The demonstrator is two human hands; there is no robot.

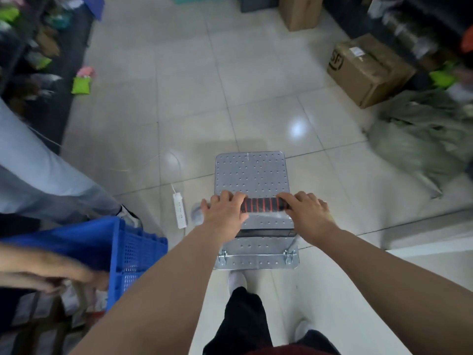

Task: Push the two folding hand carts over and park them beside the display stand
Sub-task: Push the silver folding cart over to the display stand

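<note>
Both arms out, left hand (222,209) & right hand (308,210) gripping cart handle (263,204)

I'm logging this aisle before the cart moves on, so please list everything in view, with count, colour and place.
hand cart: one, grey studded deck, centre floor
handle grip: one, black with red rings, across the cart
power strip: one, white, floor left of cart
crate: one, blue, lower left
cardboard boxes: two, brown, upper right
sack: one, grey-green, right
green packet: one, floor by left shelving
another person's leg: light blue trousers, left
left hand: closed on grip
right hand: closed on grip
</note>
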